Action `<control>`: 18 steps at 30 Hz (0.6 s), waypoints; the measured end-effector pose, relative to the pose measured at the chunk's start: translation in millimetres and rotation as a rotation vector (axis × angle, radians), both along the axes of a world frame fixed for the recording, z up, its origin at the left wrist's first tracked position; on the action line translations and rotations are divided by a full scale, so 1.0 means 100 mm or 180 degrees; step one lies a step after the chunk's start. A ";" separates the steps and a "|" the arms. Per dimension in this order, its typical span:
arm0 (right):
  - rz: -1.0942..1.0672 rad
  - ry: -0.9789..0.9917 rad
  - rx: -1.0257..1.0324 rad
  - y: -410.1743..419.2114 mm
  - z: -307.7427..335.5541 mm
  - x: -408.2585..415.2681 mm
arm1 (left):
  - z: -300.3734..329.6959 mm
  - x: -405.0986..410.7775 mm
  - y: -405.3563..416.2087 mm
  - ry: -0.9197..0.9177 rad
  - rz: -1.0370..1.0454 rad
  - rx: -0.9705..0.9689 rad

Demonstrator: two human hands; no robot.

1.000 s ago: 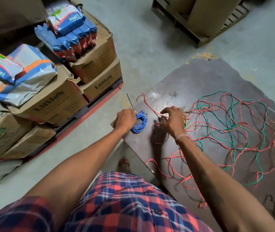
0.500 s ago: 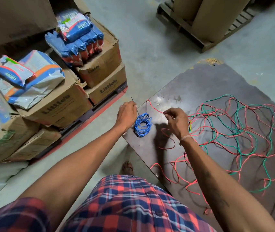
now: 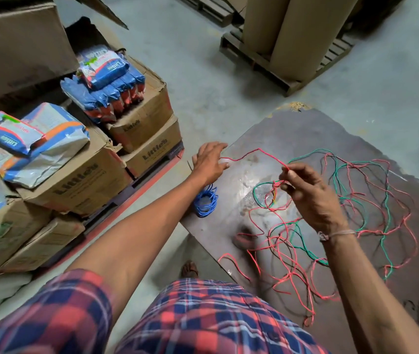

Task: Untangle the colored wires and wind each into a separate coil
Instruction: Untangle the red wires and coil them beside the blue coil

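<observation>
Red wire point(image 3: 248, 155) stretched taut between two hands above the dark surface point(image 3: 305, 129). Right hand point(image 3: 308, 192) raised over the tangle, fingertips pinched on the red strand near its top, other fingers curled loosely below; possibly a second strand caught there too, hard to tell in the knot of colours under the palm. Left hand point(image 3: 209, 162) reaching out toward the far left corner of the surface, fingers fairly straight and spread, the red end running to its fingertips; probably nipped between thumb and finger, though blur hides the contact. Held apart this way, likely to draw one free length clear of the mess and find where it crosses the rest.

Blue coil point(image 3: 205, 201) already wound, lying at the left edge of the surface just beside the left forearm, set aside from the loose wires so as not to snag again. Green wire point(image 3: 336, 180) and more red loops sprawled across the middle and right of the surface, crossing each other many times, untouched. One colour done, two left, by the look of it.

Stacked cartons point(image 3: 80, 180) with packets on top at left, on the floor.
</observation>
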State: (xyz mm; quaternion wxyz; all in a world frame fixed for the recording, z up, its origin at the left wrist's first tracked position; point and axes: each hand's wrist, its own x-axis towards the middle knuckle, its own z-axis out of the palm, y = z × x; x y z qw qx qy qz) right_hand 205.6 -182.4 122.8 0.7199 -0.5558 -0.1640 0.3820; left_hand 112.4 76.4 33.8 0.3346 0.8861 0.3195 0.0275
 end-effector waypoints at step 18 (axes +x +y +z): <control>-0.1734 -0.2372 -0.2887 -0.83 -0.19 0.28 | 0.86 0.61 -0.84 -0.0137 -0.1993 0.0382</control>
